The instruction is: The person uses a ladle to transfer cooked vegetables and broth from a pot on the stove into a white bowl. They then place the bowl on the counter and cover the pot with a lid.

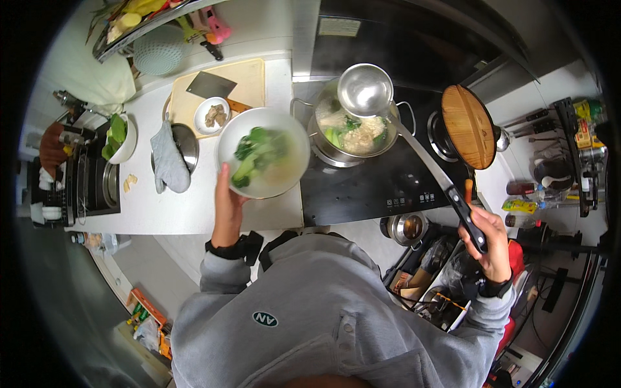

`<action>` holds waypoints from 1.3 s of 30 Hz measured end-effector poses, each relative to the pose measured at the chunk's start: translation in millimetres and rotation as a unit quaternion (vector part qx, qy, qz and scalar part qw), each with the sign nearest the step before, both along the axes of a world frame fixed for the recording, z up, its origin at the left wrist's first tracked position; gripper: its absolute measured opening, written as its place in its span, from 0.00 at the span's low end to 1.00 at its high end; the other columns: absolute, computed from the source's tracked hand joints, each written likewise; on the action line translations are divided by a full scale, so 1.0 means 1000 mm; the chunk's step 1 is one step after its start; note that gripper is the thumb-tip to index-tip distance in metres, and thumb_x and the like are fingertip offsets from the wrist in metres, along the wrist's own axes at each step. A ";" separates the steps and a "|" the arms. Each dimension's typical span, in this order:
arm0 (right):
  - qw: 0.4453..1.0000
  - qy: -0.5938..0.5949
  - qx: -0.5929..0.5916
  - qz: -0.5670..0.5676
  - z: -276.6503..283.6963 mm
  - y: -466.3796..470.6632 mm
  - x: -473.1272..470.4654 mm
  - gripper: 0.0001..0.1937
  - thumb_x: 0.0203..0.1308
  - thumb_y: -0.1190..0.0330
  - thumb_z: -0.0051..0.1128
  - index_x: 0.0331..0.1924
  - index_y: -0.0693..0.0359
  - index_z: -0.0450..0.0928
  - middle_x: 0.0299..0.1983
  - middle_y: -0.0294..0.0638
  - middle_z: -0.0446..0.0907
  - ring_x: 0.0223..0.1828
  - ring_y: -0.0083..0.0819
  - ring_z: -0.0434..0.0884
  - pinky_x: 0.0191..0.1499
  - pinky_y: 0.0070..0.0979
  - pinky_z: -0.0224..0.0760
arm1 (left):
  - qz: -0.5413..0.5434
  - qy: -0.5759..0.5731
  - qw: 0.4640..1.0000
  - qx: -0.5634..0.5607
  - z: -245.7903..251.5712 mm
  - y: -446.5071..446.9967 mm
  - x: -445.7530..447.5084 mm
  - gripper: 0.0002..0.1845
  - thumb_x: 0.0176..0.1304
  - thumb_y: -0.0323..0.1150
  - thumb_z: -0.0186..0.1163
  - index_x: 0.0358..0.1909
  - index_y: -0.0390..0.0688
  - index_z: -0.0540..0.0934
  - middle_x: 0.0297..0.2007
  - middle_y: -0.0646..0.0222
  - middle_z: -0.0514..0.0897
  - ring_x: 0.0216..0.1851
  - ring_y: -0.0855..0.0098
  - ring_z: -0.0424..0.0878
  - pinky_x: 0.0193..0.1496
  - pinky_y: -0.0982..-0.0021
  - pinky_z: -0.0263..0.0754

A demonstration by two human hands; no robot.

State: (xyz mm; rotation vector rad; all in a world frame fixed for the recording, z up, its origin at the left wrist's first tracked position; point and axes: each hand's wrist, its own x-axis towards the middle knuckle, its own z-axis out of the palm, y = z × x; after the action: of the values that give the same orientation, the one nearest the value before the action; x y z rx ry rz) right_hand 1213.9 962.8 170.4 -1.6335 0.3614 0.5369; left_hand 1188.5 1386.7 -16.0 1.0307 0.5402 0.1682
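Observation:
My left hand (229,206) holds the near rim of a white bowl (296,145) above the counter's edge, left of the cooktop. Leafy greens (259,150) lie in the bowl, partly blurred by steam. In my right hand (490,237) is the black handle of a steel ladle (365,89), whose bowl hangs over the far part of a steel pot (339,154). Inside the pot are greens and a pale clump of food (364,136) that looks like enoki mushrooms, in liquid.
A cleaver (211,85) and a small dish (200,115) of meat-like pieces rest on a cutting board (254,72). Left of them are a grey oven mitt (170,160) on a round lid and a bowl of leaves (131,143). A wooden-lidded pan (468,128) stands at the cooktop's right.

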 end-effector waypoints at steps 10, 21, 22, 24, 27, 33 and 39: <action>0.773 -0.412 -0.451 0.174 -0.088 0.015 0.032 0.16 0.58 0.72 0.58 0.50 0.67 0.77 0.31 0.52 0.81 0.28 0.50 0.81 0.29 0.36 0.74 | 0.066 0.057 0.993 0.074 -0.023 0.037 -0.037 0.34 0.66 0.56 0.50 0.65 0.43 0.63 0.58 0.61 0.73 0.57 0.66 0.75 0.50 0.60 0.77; 0.637 -0.471 -0.524 0.314 -0.126 0.037 0.065 0.19 0.58 0.68 0.57 0.53 0.66 0.75 0.25 0.44 0.74 0.16 0.40 0.76 0.19 0.32 0.69 | 0.089 0.058 0.994 0.041 -0.024 0.031 -0.041 0.36 0.65 0.56 0.51 0.65 0.39 0.63 0.59 0.58 0.72 0.57 0.64 0.74 0.51 0.62 0.77; 0.649 -0.466 -0.512 0.316 -0.126 0.037 0.067 0.17 0.58 0.68 0.57 0.50 0.68 0.77 0.22 0.46 0.76 0.16 0.41 0.76 0.20 0.33 0.69 | 0.089 0.062 0.993 0.041 -0.025 0.031 -0.041 0.36 0.65 0.56 0.51 0.65 0.39 0.63 0.59 0.58 0.72 0.58 0.64 0.74 0.51 0.63 0.77; 0.736 -0.439 -0.420 0.299 -0.122 0.036 0.075 0.16 0.59 0.69 0.57 0.48 0.69 0.78 0.21 0.48 0.76 0.16 0.40 0.76 0.21 0.33 0.69 | 0.085 0.057 0.994 0.034 -0.025 0.031 -0.041 0.36 0.65 0.56 0.51 0.65 0.38 0.63 0.59 0.58 0.72 0.58 0.64 0.74 0.50 0.63 0.78; 0.940 -0.103 -0.238 0.219 -0.105 0.025 0.095 0.14 0.64 0.67 0.54 0.43 0.71 0.79 0.16 0.37 0.74 0.11 0.23 0.69 0.17 0.22 0.60 | 0.085 0.067 0.994 0.024 -0.026 0.031 -0.040 0.35 0.66 0.56 0.51 0.64 0.38 0.64 0.58 0.59 0.73 0.57 0.66 0.75 0.48 0.64 0.79; 0.986 0.135 0.024 0.092 -0.085 0.001 0.130 0.13 0.65 0.67 0.52 0.44 0.72 0.75 0.21 0.42 0.75 0.08 0.17 0.62 0.09 0.12 0.47 | 0.095 0.052 0.994 0.016 -0.025 0.027 -0.038 0.34 0.66 0.54 0.51 0.63 0.37 0.65 0.57 0.59 0.74 0.54 0.67 0.78 0.44 0.68 0.82; 0.959 0.234 0.144 0.076 -0.089 -0.014 0.132 0.17 0.68 0.65 0.48 0.49 0.74 0.71 0.22 0.40 0.72 0.07 0.14 0.60 0.07 0.10 0.48 | 0.097 0.052 0.994 0.029 -0.024 0.027 -0.038 0.33 0.66 0.54 0.51 0.61 0.36 0.66 0.55 0.60 0.75 0.49 0.71 0.80 0.37 0.74 0.82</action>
State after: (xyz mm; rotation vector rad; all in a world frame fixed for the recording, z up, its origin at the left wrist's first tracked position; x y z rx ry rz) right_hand 1346.1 949.3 81.3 -1.2472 0.4807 1.0499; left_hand 1150.3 1413.8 -39.7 1.0477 0.7331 0.3050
